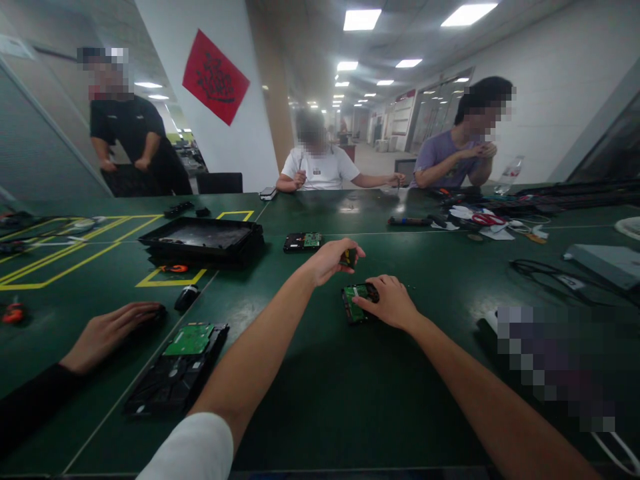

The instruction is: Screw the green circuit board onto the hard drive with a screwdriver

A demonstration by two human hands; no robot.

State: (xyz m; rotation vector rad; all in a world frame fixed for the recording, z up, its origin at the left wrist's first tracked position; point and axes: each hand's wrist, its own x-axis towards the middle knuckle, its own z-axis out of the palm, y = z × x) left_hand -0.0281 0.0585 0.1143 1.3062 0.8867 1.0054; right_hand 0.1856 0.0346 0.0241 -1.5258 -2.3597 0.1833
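My left hand point(334, 261) is raised above the table, its fingers closed round a small dark object with yellow marks point(349, 257); its kind is not clear. Just below and to the right, my right hand point(393, 300) grips a hard drive point(353, 310) from its right side. The drive lies on the green table with its green circuit board facing up, and my fingers cover part of it. A second hard drive point(300, 242) lies farther back, beyond my left hand. Left of my left forearm is a larger-looking hard drive point(173, 373) with a green board at its far end.
A co-worker's hand point(113, 333) rests on a dark mouse at left. Behind it are stacked black trays point(200, 240) and an orange-handled tool point(173, 269). Cables point(540, 270) and a grey box point(603, 263) lie at right. Other people are across the table point(300, 453).
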